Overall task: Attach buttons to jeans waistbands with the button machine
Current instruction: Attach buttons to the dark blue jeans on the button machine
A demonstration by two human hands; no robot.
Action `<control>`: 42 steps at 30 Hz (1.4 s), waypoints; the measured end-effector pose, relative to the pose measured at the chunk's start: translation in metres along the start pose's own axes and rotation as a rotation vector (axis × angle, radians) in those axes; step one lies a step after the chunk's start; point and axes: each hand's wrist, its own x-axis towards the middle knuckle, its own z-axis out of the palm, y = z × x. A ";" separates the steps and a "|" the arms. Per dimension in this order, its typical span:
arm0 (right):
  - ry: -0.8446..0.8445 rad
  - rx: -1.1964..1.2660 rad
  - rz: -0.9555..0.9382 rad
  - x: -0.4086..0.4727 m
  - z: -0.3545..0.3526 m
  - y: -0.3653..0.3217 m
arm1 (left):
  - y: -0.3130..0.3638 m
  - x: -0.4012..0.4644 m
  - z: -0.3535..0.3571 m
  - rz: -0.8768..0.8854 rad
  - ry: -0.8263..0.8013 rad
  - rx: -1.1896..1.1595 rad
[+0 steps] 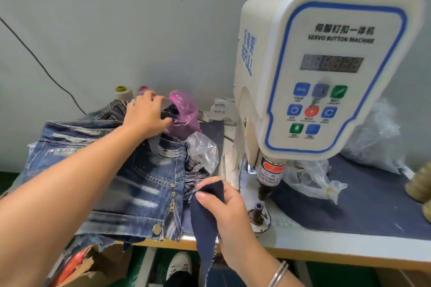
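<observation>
Reaching across the pile of jeans (130, 184) on the left of the table (326, 243), the left hand (145, 115) curls its fingers around something dark beside a pink plastic bag (184, 112); what exactly it holds I cannot tell. Nearer the middle, the right hand (229, 211) pinches a dark navy fabric scrap (205, 221) just beside the lower die (258, 208) of the button machine (326, 72). This looks like fetching parts between pressings. Next, fabric must lie flat over the die, fingers clear of the punch.
</observation>
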 end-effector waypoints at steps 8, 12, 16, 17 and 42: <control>-0.033 0.050 -0.018 0.022 0.019 -0.009 | -0.039 -0.126 -0.073 0.204 0.076 -0.434; -0.224 -0.518 -0.200 0.027 0.051 0.003 | -0.078 -0.164 -0.057 0.049 -0.111 -0.397; -0.382 -1.088 -0.479 0.027 0.079 0.027 | -0.084 -0.169 -0.032 -0.050 -0.135 -0.292; -0.383 -1.202 -0.529 0.027 0.082 0.032 | -0.083 -0.168 -0.029 -0.059 -0.122 -0.283; -0.190 0.285 -0.175 0.078 0.047 -0.046 | 0.000 -0.137 -0.063 0.305 -0.287 -0.894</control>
